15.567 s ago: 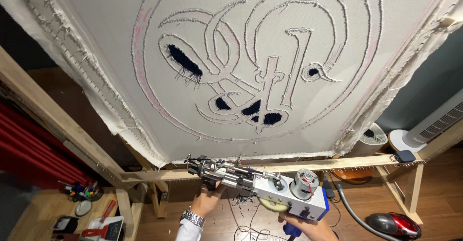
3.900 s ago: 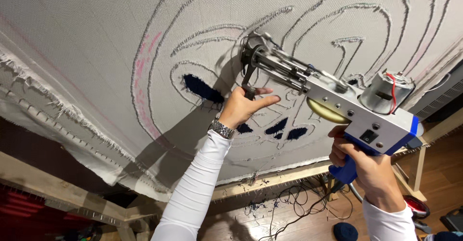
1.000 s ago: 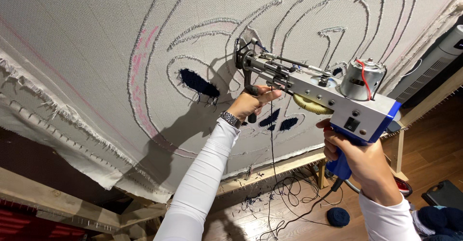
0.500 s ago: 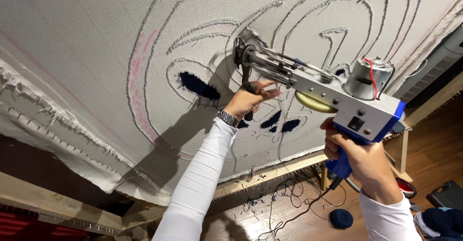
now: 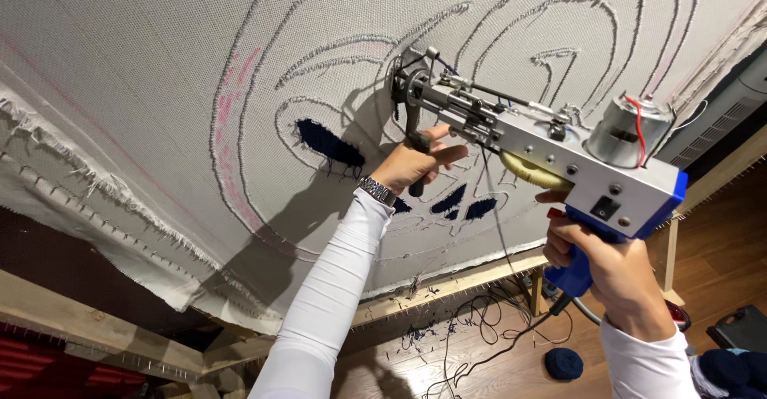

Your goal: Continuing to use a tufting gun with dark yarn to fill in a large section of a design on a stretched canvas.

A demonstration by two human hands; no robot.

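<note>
Tufting gun [image 5: 551, 147] nose pressed to backing cloth [image 5: 144, 71], right of the dark blue tufted patch [image 5: 329, 145]. Left hand [image 5: 411, 167] wrapped round front handle; right hand [image 5: 611, 263] clenched on blue grip. Best kept square, firm, steady along the outline.

One tufting gun [image 5: 559, 155] showing. Two hands showing: left hand [image 5: 411, 167], right hand [image 5: 611, 267]. One stretched grey cloth [image 5: 144, 71] hanging on one wooden frame [image 5: 471, 275]. One wristwatch [image 5: 375, 189]. Four dark blue tufted patches showing, the largest [image 5: 329, 143]. One dark blue yarn ball [image 5: 564, 363] lying on the floor.
</note>
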